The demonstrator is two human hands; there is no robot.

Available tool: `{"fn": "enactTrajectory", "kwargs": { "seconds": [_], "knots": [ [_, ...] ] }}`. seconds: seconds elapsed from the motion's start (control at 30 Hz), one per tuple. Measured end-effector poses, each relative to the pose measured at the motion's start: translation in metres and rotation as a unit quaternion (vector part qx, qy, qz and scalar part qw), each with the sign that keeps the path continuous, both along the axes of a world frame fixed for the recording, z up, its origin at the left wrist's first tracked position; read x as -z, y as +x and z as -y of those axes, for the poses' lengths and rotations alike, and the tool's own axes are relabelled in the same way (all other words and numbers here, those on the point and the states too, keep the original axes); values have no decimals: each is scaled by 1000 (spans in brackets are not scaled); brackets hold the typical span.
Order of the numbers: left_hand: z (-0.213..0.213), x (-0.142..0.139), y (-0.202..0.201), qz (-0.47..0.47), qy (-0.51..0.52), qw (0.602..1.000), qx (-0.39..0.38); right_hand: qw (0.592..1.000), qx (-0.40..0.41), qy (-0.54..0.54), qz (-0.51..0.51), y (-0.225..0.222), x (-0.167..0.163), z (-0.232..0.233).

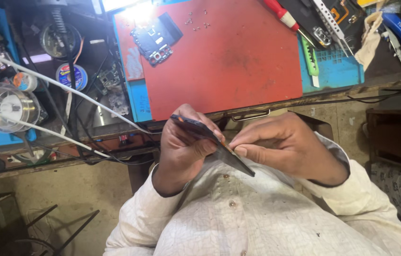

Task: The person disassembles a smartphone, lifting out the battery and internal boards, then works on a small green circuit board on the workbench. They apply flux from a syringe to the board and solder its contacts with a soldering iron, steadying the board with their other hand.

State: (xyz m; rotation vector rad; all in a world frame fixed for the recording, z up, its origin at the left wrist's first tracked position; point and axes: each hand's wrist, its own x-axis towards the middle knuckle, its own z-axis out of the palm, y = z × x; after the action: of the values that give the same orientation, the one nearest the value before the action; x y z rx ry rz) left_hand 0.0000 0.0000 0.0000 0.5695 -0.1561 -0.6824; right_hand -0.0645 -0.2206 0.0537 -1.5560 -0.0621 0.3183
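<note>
Hands meet just off the near edge of the bench, above the person's lap. The left hand point(184, 144) is closed round a thin dark phone panel point(214, 142), held edge-on and tilted, with the thumb pressed against its face. The right hand point(283, 144) has its fingers curled, thumb and forefinger pinched together at the panel's edge (whether anything small sits in that pinch I cannot tell). On the bench lies a red work mat point(224, 61); a dark phone frame point(155, 40) rests near its far left corner, a red-handled screwdriver point(283, 16) at its far right corner.
</note>
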Motion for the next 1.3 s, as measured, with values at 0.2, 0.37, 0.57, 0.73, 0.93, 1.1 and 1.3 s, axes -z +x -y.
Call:
{"fn": "enactTrajectory", "kwargs": {
  "seconds": [0.2,0.37,0.57,0.73,0.93,1.1,1.3],
  "knots": [
    [-6,1,2,0,30,1000,9,999,-36,-7,-19,9,4,3],
    [-8,1,4,-7,37,999,15,999,-42,-9,-21,12,4,4],
    [-12,3,7,-12,49,998,23,998,-61,-8,-28,17,6,3],
    [-15,5,6,-19,49,998,28,996,-76,-16,-44,21,8,3],
    [-17,9,6,-15,53,998,25,996,-70,-1,-53,21,11,0],
    [-19,10,7,-17,60,998,24,997,-65,0,-50,21,11,-4],
    [-25,12,10,-10,59,998,32,996,-50,13,-68,20,14,-11]
  ]
}}
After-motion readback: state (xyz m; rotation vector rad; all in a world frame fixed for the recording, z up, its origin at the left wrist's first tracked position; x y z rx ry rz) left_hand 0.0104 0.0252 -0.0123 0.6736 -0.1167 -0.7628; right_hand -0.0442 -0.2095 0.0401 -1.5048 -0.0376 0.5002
